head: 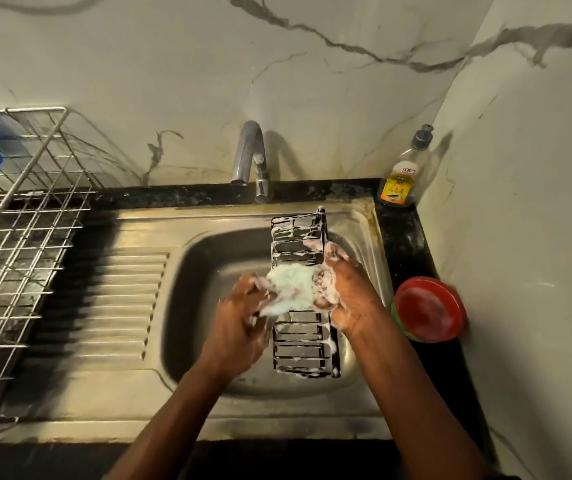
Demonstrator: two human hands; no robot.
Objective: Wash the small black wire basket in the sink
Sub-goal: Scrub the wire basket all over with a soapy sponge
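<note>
While the small black wire basket [299,344] sits over the 3 o'clock side of the sink [187,271], its long axis runs from 12 to 6 o'clock. The right hand [343,292] curls round the basket's 3 o'clock rail. The left hand [239,313] is at 9 o'clock and pinches a pale-green scrubber [289,289] onto the middle wires. Foam flecks the black wires, so the basket is judged unrinsed.

Left hand [243,308] and right hand [345,292] foamy, fingers [326,299] curled.
</note>
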